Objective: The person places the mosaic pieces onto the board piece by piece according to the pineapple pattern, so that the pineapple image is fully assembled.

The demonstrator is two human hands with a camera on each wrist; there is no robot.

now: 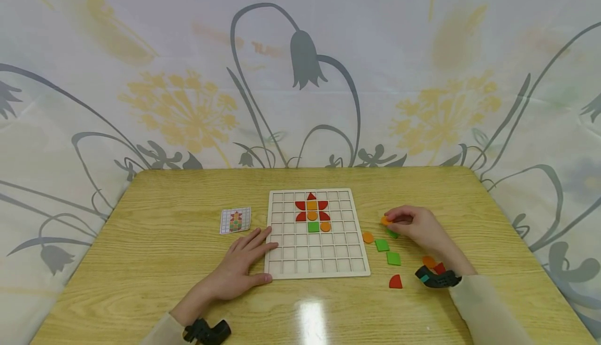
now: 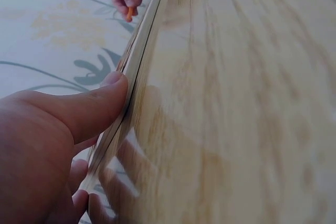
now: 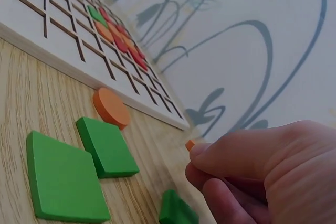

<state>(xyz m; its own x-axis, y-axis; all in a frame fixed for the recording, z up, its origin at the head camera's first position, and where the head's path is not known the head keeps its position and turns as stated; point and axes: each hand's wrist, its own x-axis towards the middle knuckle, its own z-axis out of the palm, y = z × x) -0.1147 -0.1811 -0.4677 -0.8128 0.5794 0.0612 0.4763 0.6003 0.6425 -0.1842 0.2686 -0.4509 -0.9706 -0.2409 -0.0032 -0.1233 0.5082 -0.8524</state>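
Note:
The white grid board (image 1: pixel 319 266) holds red, orange and green pieces in its upper middle squares, among them a green square (image 1: pixel 313 227) with an orange disc (image 1: pixel 325 226) on its right. Fingers of the left hand (image 1: pixel 237 269) rest on the board's left edge, the thumb at its lower left corner; the left wrist view shows that thumb (image 2: pixel 100 103) on the edge. To the right of the board, the right hand (image 1: pixel 422 227) pinches an orange piece (image 1: pixel 385 220) between thumb and fingertips, above a green piece (image 1: pixel 392 234). In the right wrist view the pinched piece (image 3: pixel 190 145) is mostly hidden.
A pattern card (image 1: pixel 236 220) lies left of the board. Right of the board are an orange disc (image 1: pixel 368 237), green squares (image 1: pixel 393 258), a red quarter piece (image 1: pixel 396 281), and orange and red pieces (image 1: pixel 429 262) beside the right wrist. A patterned cloth hangs behind the table.

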